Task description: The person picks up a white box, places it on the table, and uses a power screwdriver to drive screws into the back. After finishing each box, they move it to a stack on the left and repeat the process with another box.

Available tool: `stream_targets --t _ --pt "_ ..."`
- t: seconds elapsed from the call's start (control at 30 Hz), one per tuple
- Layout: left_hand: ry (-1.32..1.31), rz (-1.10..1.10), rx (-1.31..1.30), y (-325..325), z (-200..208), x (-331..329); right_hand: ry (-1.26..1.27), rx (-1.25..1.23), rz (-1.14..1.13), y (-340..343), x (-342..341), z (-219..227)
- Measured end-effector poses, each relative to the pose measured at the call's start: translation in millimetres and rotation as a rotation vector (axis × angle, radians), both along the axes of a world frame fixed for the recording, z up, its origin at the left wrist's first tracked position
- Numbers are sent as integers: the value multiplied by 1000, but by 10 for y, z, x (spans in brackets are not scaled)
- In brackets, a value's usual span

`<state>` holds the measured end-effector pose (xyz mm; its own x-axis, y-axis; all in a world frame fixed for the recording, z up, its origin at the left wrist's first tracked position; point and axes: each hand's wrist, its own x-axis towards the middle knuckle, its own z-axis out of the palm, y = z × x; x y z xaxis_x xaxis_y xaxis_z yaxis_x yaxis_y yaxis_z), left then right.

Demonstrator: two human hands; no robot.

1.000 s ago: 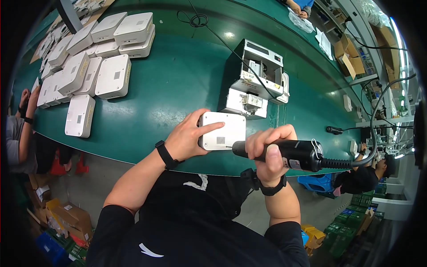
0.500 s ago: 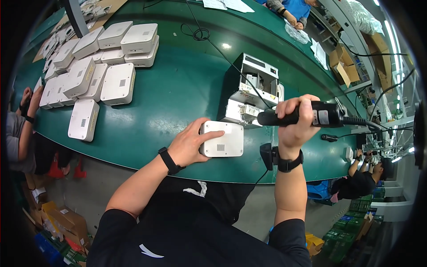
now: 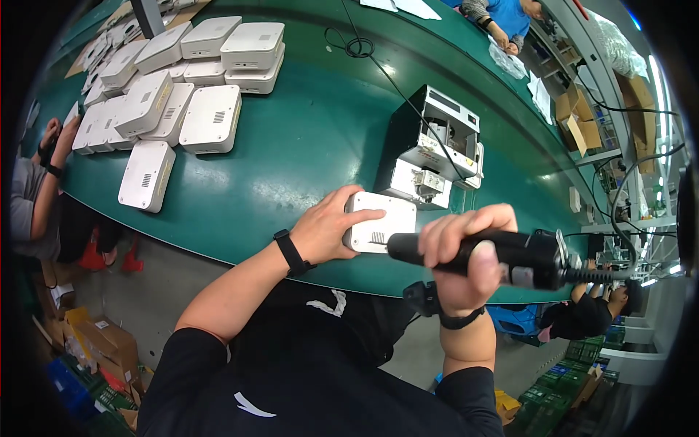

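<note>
A white square plastic box (image 3: 397,213) with a slotted vent and rounded corners lies flat near the bench's front edge. My left hand (image 3: 333,224) grips its left side, thumb across the top. In my right hand (image 3: 470,255) is a corded black electric screwdriver (image 3: 513,256), its nose pointing left over the box's near side. Its tip is close to the box's near edge; contact is hard to make out. Just beyond the box stands a black and white screw feeder (image 3: 445,146) with an open top.
Several similar white boxes (image 3: 211,120) are piled on the green bench (image 3: 291,138) at the left. A black cable (image 3: 397,84) runs across to the feeder. Other people's hands (image 3: 62,138) show at the left, and a person in blue (image 3: 502,25) sits opposite.
My right hand has brought the electric screwdriver left and nearer, from beside the feeder to over the box. My left hand still holds the box. The whole view has shifted slightly.
</note>
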<state>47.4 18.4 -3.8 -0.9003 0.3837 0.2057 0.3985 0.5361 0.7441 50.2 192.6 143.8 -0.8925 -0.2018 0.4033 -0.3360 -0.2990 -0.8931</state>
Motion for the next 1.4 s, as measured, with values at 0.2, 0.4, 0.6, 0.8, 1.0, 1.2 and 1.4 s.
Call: stream_targets --t 0.2,0.4,0.6,0.8,1.0,1.2,1.4 --pt "51 2 5 8 1 2 -21 139 53 -159 137 -17" --pt "43 4 8 -9 -22 -16 -24 221 97 -163 98 -184" --pt "42 0 21 -11 -59 -26 1 199 90 -184 67 -260" --pt "47 1 25 25 -36 -9 -1 165 78 -189 82 -328" --pt "17 19 42 -69 7 71 11 35 -16 -187 57 -189" --pt "-324 36 125 -610 293 301 144 -135 -273 529 5 -65" --pt "-844 241 825 -860 271 465 25 81 -648 1270 136 -697"
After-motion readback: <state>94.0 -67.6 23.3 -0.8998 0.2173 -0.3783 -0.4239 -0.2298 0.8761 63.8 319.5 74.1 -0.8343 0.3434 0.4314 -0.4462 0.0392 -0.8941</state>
